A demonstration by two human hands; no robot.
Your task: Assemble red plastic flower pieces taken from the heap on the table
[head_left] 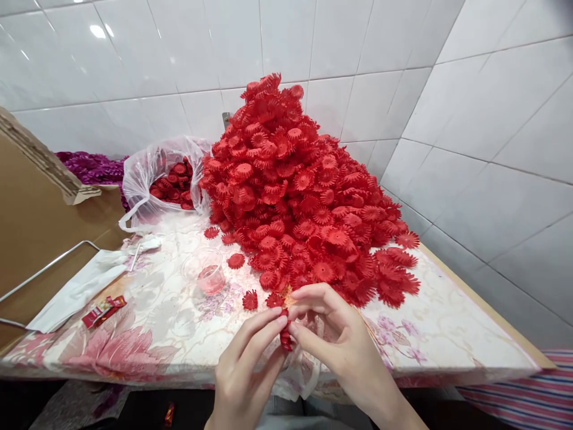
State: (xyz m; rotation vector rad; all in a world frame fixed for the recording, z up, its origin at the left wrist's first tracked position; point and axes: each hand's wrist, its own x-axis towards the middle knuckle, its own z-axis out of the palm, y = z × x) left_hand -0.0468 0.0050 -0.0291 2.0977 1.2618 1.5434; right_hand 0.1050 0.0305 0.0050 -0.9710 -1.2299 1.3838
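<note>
My left hand [250,352] and my right hand [333,334] meet near the table's front edge, fingertips closed on a small red artificial flower piece [285,339]. The fingers cover part of it. Just beyond the fingertips lies a small orange-yellow piece [287,294], too small to make out. Loose red flower pieces [250,300] rest on the tablecloth to the left of it. Behind my hands rises a tall heap of red fringed flower pieces [304,197].
A clear plastic cup [210,278] stands left of the heap. Behind it sits a translucent bag [138,185] holding dark red pieces. At the left are a cardboard box [40,239], purple flower pieces [92,170], white paper [78,292] and a red wrapper [104,312]. Tiled walls [505,131] bound the table.
</note>
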